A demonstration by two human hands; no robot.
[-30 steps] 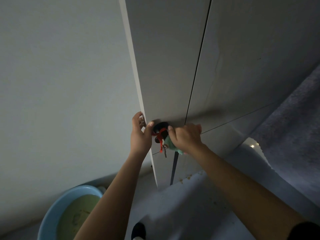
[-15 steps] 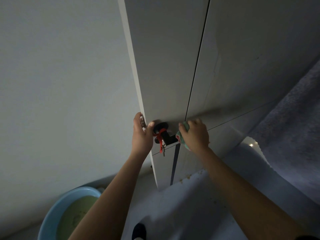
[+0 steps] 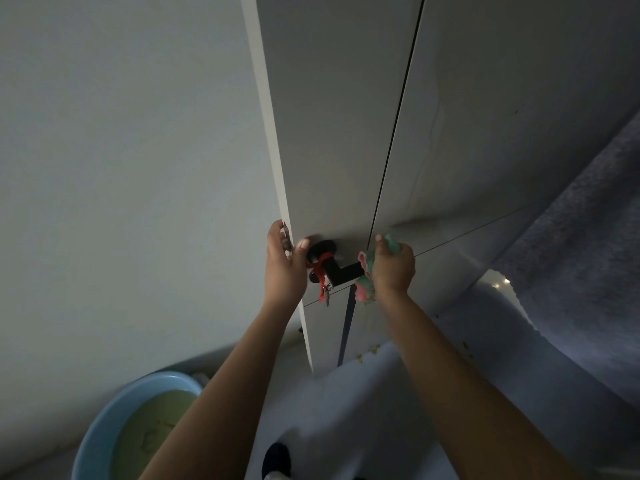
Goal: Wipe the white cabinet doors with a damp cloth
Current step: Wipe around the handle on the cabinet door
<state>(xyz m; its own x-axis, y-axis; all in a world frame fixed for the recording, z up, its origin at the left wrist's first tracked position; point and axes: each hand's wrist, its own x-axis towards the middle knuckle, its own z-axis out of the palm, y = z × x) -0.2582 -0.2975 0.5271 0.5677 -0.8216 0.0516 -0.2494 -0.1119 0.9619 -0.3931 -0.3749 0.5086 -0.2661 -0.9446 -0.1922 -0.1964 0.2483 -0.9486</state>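
my right hand (image 3: 393,268) is bunched around the cloth (image 3: 366,285), a crumpled green and pink wad pressed at the tip of the black lever handle (image 3: 341,270). my left hand (image 3: 284,263) grips the left edge of the white cabinet door (image 3: 332,133), thumb on its face, steadying it. to do this well i'd keep that brace firm and work flat, overlapping strokes across the smooth matt panel. a blue basin (image 3: 104,420) of murky water sits on the floor below.
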